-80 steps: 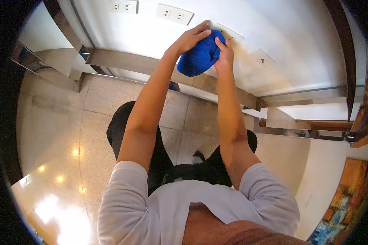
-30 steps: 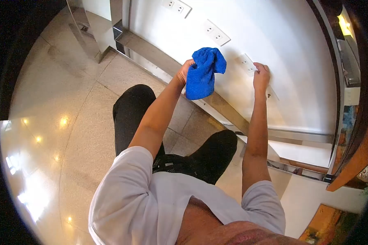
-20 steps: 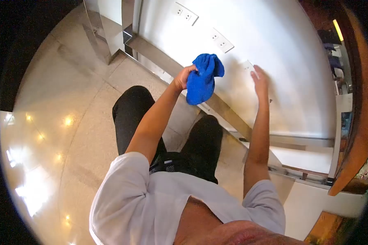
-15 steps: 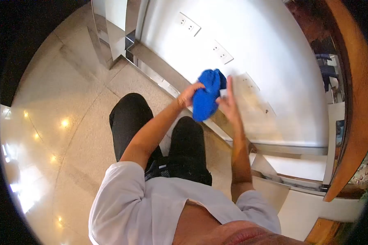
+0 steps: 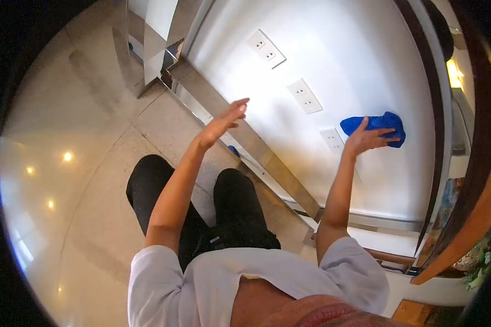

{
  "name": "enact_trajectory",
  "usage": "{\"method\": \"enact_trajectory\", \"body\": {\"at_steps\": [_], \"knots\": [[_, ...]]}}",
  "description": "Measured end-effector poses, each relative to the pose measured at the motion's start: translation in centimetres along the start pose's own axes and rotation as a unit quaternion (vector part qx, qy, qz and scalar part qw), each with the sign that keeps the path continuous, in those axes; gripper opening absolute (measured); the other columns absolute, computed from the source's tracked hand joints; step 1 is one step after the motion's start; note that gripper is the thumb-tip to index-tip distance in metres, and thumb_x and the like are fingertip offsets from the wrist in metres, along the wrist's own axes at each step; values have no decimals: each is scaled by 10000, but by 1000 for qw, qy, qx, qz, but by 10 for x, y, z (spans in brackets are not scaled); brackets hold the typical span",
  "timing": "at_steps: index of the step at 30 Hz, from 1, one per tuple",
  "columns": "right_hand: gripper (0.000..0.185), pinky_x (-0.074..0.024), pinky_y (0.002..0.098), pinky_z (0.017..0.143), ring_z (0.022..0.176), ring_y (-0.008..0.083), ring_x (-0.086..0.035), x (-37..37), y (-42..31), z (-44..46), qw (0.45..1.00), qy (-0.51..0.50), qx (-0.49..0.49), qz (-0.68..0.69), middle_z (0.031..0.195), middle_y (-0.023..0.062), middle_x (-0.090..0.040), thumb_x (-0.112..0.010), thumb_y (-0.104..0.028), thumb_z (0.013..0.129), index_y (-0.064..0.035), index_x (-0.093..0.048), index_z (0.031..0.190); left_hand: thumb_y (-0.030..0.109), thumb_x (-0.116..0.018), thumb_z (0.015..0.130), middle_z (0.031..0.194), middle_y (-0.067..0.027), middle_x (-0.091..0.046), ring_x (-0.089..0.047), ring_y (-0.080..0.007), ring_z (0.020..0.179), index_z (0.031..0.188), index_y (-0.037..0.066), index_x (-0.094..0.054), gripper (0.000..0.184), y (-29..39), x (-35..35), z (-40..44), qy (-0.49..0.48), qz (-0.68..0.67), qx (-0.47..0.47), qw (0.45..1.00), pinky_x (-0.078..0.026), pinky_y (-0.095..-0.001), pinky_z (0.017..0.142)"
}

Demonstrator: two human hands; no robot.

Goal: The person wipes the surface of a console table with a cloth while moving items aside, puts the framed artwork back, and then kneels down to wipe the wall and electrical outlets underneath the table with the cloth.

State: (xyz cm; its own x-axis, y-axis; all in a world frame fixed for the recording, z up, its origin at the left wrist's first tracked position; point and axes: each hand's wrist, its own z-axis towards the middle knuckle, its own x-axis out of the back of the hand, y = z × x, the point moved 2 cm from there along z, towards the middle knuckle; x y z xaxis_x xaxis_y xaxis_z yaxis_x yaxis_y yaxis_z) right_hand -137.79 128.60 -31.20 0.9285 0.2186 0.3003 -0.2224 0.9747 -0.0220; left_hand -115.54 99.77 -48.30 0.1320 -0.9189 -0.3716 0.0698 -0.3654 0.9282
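Note:
A bunched blue cloth (image 5: 375, 128) lies against the white wall panel, right of the outlets. My right hand (image 5: 365, 139) is on top of it, fingers spread over the fabric and pressing it to the panel. To the left, my left hand (image 5: 223, 124) is raised in front of the panel's lower edge, holding nothing, its fingers partly stretched. The nearest outlet to my right hand is a white double one (image 5: 333, 140), partly hidden behind my wrist.
Two more outlet plates, a middle one (image 5: 304, 96) and an upper one (image 5: 266, 49), are on the white panel (image 5: 333, 60). A shiny metal ledge (image 5: 245, 139) runs along its base. Brown wooden trim (image 5: 453, 234) curves at the right. Tiled floor (image 5: 93, 180) spreads to the left.
My left hand has let go of the blue cloth and moved left. My right hand has carried the cloth rightward onto the panel. The view has shifted slightly.

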Motion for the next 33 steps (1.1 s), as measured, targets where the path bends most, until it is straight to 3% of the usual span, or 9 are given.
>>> {"method": "enact_trajectory", "body": {"at_steps": [7,11,13,14,17,18,22,29,33], "knots": [[670,-218,724,982,1255,626,-263,-68,-170,-23,983,-31,179,24,1500,361,-81,-549,-118,873,-51,-232,1459,543,-434,950,1401,-127,-437,-489,-248,1200,1429,114,-376,646,-23,22,24,92,-97,-38,990,-384,-387,985],[508,-176,709,1020,1332,522,-257,-69,-264,-22,918,-82,360,145,1520,226,-232,-493,-76,875,-93,-427,1378,513,-452,956,1388,-116,-452,-516,-236,1163,1404,112,-409,603,-41,23,23,90,-84,-13,992,-402,-370,959],[325,-162,634,1098,1365,456,-263,-73,-289,-20,906,-61,402,117,1411,196,-429,-460,-141,895,-98,-619,1175,503,-464,956,1374,-113,-466,-530,-234,1145,1392,112,-426,586,-48,28,19,90,-57,-1,994,-411,-362,949],[364,-126,670,1087,1366,485,-230,-79,-290,-17,871,-171,441,130,1422,252,-379,-452,-139,904,-69,-571,1240,501,-470,955,1366,-108,-474,-536,-231,1136,1386,115,-435,579,-52,32,17,102,-45,4,994,-416,-360,943],[430,-165,708,1032,1378,398,-276,-61,-250,-13,834,-141,485,223,1503,118,-330,-483,-42,863,-98,-545,1284,499,-482,953,1345,-95,-494,-551,-222,1111,1373,123,-453,565,-57,53,5,124,-19,19,992,-428,-354,931],[453,-196,675,1034,1381,303,-314,-54,-218,-19,839,-170,479,194,1480,36,-389,-494,-29,837,-125,-568,1274,500,-484,952,1340,-91,-499,-554,-219,1105,1373,125,-455,564,-61,60,4,126,-22,22,991,-430,-354,929],[501,-273,490,985,1307,289,-386,-7,-65,-34,859,-272,432,43,1497,-40,-379,-518,-19,803,-227,-597,1252,526,-530,913,1352,-100,-490,-550,-211,1096,1372,121,-463,616,-74,93,-12,144,-22,55,988,-424,-356,932],[593,-310,462,1060,1201,414,-422,97,83,10,977,-192,97,-1,1387,266,-387,-606,-20,795,-78,-473,1371,522,-540,909,1339,-108,-501,-552,-223,1112,1380,126,-451,621,-105,156,-58,234,-79,70,966,-431,-362,932],[557,-340,455,1022,1132,418,-456,119,87,55,986,-97,-53,124,1266,288,-442,-614,-99,843,19,-443,1361,483,-527,934,1332,-109,-505,-553,-232,1103,1388,111,-428,595,-104,176,-117,306,-57,95,946,-436,-370,926]]}}
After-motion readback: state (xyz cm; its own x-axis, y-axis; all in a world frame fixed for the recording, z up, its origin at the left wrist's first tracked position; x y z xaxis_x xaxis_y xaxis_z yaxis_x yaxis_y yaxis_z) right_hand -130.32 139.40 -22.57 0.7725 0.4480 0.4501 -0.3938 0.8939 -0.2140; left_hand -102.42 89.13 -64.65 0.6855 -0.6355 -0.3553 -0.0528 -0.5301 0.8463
